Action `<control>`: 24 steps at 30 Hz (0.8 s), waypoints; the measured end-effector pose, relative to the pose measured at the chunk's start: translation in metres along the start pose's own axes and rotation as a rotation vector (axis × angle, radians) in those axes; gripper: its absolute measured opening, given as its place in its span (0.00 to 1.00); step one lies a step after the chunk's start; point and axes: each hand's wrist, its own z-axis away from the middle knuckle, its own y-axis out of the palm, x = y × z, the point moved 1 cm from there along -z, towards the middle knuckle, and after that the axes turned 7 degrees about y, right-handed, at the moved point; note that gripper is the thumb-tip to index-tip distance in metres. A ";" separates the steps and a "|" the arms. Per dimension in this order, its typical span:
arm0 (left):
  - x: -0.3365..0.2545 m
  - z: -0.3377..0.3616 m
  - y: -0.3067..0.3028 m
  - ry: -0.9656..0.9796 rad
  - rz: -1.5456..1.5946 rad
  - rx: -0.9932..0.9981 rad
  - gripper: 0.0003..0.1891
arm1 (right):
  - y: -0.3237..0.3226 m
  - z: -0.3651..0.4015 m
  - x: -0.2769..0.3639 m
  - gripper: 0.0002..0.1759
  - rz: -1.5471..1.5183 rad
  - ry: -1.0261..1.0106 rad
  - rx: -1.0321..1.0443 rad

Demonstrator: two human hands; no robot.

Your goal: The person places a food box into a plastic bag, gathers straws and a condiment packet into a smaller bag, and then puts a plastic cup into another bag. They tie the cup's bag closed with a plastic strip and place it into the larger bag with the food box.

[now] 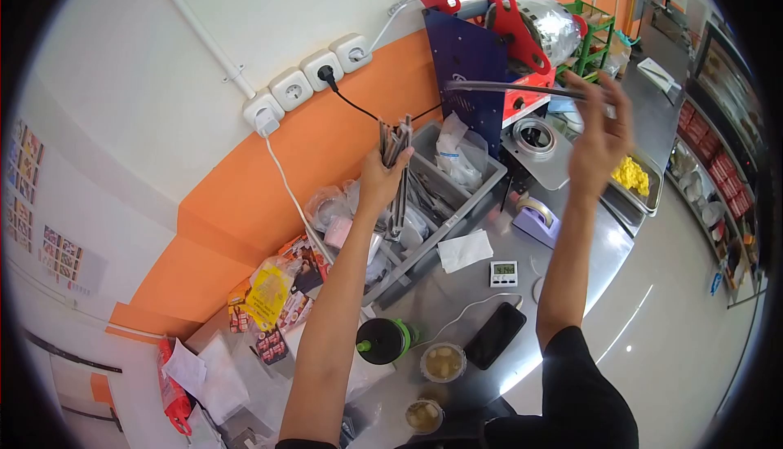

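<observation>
And here, above the grey divided bin (488, 190), a bundle of slim wrapped sticks (398, 204) is gripped roughly upright in the left hand (382, 173), fingers curled around it, while one long slim stick (522, 88) is held out by the right hand (599, 135), fingers loosely bent, the exact pinch blurred. The bundle is best kept snug so none slip, and the stick's far tip best steered clear of the dark blue panel (469, 70).

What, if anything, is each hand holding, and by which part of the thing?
The left hand grips a bundle of thin sticks around its upper half. The right hand, blurred, appears to hold a long stick near one end.
</observation>
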 end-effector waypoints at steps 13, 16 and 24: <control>-0.037 -0.024 -0.008 -0.027 0.243 -0.108 0.16 | 0.014 0.153 -0.149 0.18 0.456 0.232 0.939; -0.029 -0.033 -0.011 -0.074 0.258 -0.144 0.14 | 0.001 0.150 -0.152 0.14 0.620 0.361 0.944; -0.007 -0.054 -0.026 -0.015 0.129 -0.545 0.13 | 0.005 0.161 -0.209 0.13 1.035 0.415 1.068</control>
